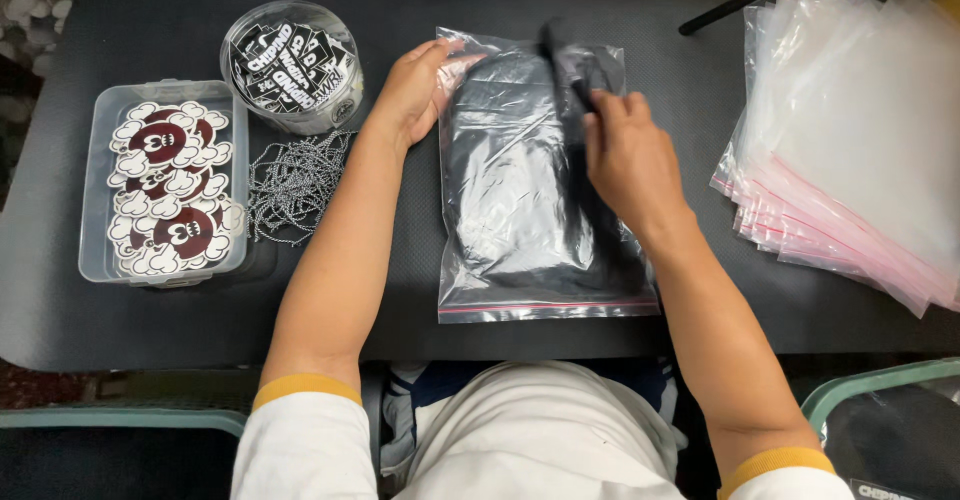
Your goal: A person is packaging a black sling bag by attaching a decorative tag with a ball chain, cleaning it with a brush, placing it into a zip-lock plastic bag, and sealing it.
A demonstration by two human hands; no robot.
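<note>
bag [520,250]: glossy clear plastic | mat [700,110]: matt black | chains [295,185]: metal

A dark padded table [120,20] fills the view, with pale pebbles [30,0] on the floor beyond its corner.
</note>
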